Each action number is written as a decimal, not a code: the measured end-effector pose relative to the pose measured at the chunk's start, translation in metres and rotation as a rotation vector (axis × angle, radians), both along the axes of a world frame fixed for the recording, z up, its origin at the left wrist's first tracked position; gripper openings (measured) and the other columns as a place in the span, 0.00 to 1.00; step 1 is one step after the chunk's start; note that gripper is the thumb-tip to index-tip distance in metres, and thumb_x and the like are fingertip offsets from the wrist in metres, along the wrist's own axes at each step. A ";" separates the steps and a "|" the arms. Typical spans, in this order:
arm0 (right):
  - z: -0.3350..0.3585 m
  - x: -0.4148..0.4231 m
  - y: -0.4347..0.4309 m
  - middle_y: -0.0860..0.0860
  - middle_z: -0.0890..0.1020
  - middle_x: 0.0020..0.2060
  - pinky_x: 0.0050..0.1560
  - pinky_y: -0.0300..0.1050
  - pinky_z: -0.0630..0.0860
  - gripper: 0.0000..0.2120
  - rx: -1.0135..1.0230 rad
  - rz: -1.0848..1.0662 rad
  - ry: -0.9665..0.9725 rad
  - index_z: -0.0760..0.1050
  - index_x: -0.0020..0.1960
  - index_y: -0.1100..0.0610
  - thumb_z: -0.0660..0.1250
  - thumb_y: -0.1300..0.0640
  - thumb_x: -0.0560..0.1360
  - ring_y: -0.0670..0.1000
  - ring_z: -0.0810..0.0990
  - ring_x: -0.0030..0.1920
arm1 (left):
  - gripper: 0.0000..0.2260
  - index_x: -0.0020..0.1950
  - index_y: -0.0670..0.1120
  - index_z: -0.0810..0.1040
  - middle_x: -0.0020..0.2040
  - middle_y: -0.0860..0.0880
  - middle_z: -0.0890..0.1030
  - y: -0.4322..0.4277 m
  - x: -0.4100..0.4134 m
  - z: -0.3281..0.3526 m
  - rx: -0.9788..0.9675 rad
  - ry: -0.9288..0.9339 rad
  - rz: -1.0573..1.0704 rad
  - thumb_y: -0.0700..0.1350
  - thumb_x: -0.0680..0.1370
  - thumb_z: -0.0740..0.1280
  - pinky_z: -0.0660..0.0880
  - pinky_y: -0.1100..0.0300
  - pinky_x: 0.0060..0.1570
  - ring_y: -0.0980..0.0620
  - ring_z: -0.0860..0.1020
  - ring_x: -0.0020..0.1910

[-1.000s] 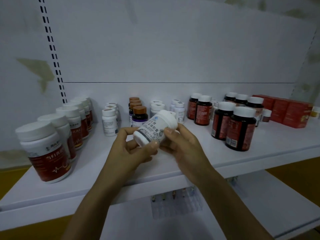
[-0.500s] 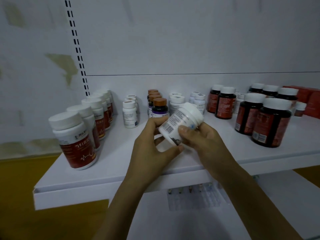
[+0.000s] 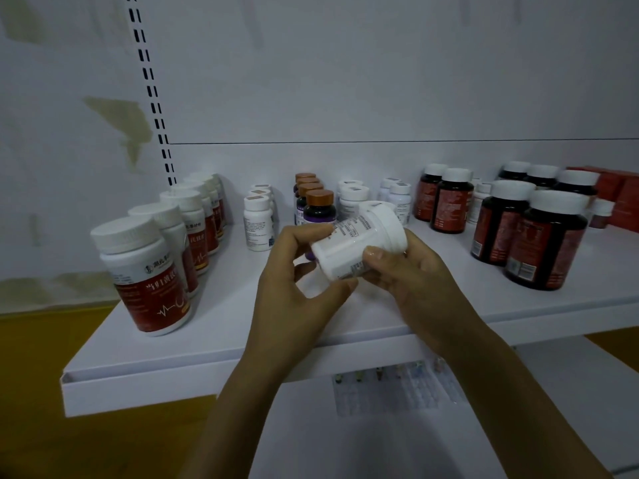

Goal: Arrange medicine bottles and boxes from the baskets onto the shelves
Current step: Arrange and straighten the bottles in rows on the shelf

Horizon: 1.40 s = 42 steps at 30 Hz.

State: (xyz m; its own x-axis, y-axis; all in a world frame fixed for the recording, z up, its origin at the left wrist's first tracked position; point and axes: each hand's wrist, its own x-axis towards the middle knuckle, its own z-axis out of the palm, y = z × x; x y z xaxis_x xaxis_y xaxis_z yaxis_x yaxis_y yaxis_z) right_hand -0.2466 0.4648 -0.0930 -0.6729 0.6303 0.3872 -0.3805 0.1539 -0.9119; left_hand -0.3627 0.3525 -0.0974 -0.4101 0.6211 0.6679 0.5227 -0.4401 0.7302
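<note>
Now, both hands clamped on tilted white bottle [image 3: 356,242], left hand [image 3: 294,292] at base, right hand [image 3: 411,281] nr cap, above shelf [image 3: 221,344] w/ rows of red-label bottles [image 3: 152,299].

A white bottle [image 3: 356,242] is covered in black print. The white jars [image 3: 145,271] are banded with red labels marked by a white pulse line. The dark purple bottles [image 3: 320,214] are capped in copper; the boxes [image 3: 622,202] are coloured red, the shelf [image 3: 224,340] white.
</note>
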 end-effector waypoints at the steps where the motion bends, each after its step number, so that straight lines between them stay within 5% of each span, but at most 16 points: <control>1: 0.000 0.000 0.000 0.51 0.83 0.56 0.53 0.44 0.79 0.22 -0.001 0.005 0.002 0.72 0.63 0.51 0.73 0.56 0.71 0.52 0.82 0.57 | 0.23 0.58 0.56 0.71 0.59 0.57 0.75 0.000 0.000 0.001 -0.006 -0.020 -0.023 0.44 0.67 0.75 0.76 0.65 0.54 0.59 0.75 0.59; 5: -0.002 0.002 0.002 0.55 0.81 0.59 0.57 0.50 0.78 0.32 0.016 0.008 -0.010 0.70 0.66 0.53 0.73 0.53 0.64 0.55 0.80 0.60 | 0.21 0.63 0.57 0.70 0.59 0.59 0.76 0.001 0.003 0.008 -0.109 -0.209 -0.110 0.58 0.72 0.68 0.77 0.66 0.48 0.63 0.77 0.54; 8: 0.000 0.002 0.002 0.54 0.81 0.58 0.56 0.48 0.79 0.29 -0.014 0.029 0.016 0.71 0.64 0.53 0.73 0.54 0.65 0.55 0.80 0.59 | 0.16 0.61 0.58 0.72 0.58 0.57 0.77 0.002 0.004 0.009 -0.125 -0.201 -0.117 0.58 0.75 0.60 0.79 0.62 0.46 0.58 0.78 0.54; 14: 0.003 -0.001 0.002 0.55 0.82 0.56 0.54 0.46 0.79 0.20 -0.138 0.077 0.050 0.73 0.62 0.54 0.65 0.53 0.71 0.55 0.80 0.59 | 0.26 0.66 0.53 0.70 0.65 0.56 0.75 -0.002 0.000 0.001 0.058 -0.027 -0.064 0.52 0.69 0.71 0.75 0.61 0.58 0.56 0.74 0.64; 19: 0.001 0.002 0.005 0.58 0.78 0.61 0.55 0.49 0.78 0.26 -0.107 0.085 0.082 0.70 0.67 0.53 0.66 0.61 0.69 0.58 0.79 0.60 | 0.25 0.67 0.56 0.70 0.63 0.55 0.76 0.002 0.000 0.005 -0.090 -0.176 -0.075 0.57 0.71 0.69 0.78 0.62 0.54 0.56 0.76 0.61; 24: 0.004 0.003 0.001 0.56 0.77 0.62 0.54 0.50 0.79 0.27 -0.134 0.070 0.107 0.70 0.69 0.51 0.68 0.61 0.71 0.56 0.80 0.59 | 0.28 0.69 0.51 0.69 0.64 0.54 0.75 0.000 0.001 0.002 -0.047 -0.047 -0.028 0.40 0.71 0.73 0.74 0.67 0.56 0.58 0.74 0.63; 27: 0.008 0.003 -0.007 0.55 0.81 0.56 0.51 0.48 0.80 0.28 -0.149 -0.051 0.113 0.71 0.67 0.54 0.71 0.59 0.68 0.54 0.83 0.55 | 0.33 0.71 0.53 0.64 0.67 0.53 0.73 -0.001 -0.003 0.000 -0.040 -0.016 -0.045 0.38 0.70 0.75 0.70 0.70 0.60 0.60 0.71 0.66; 32: 0.057 0.011 0.014 0.54 0.83 0.52 0.48 0.46 0.81 0.17 -0.030 -0.438 0.177 0.72 0.57 0.57 0.73 0.58 0.71 0.51 0.84 0.50 | 0.37 0.73 0.58 0.61 0.67 0.59 0.71 0.002 0.000 0.002 -0.119 -0.050 0.034 0.57 0.66 0.70 0.69 0.69 0.61 0.67 0.69 0.64; 36: 0.091 -0.012 0.054 0.53 0.81 0.53 0.49 0.46 0.81 0.18 0.153 -0.613 0.037 0.73 0.53 0.53 0.77 0.53 0.68 0.52 0.82 0.52 | 0.30 0.69 0.57 0.64 0.65 0.59 0.71 0.006 -0.001 0.001 -0.200 -0.005 0.078 0.55 0.70 0.70 0.68 0.74 0.54 0.67 0.71 0.59; 42: 0.094 -0.055 0.081 0.47 0.74 0.52 0.49 0.43 0.76 0.24 0.425 -0.797 -0.256 0.70 0.56 0.54 0.77 0.51 0.67 0.49 0.75 0.51 | 0.27 0.70 0.56 0.66 0.61 0.64 0.66 0.011 0.000 -0.003 -0.281 0.147 0.169 0.55 0.73 0.69 0.67 0.60 0.64 0.61 0.67 0.63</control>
State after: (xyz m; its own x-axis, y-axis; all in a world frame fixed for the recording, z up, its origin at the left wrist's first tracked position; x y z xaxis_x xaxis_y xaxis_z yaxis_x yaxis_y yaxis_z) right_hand -0.3017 0.5456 0.0015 -0.2004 0.7817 0.5906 0.1846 0.6222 -0.7608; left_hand -0.3631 0.3631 -0.1009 -0.4355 0.7204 0.5398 0.6793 -0.1305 0.7222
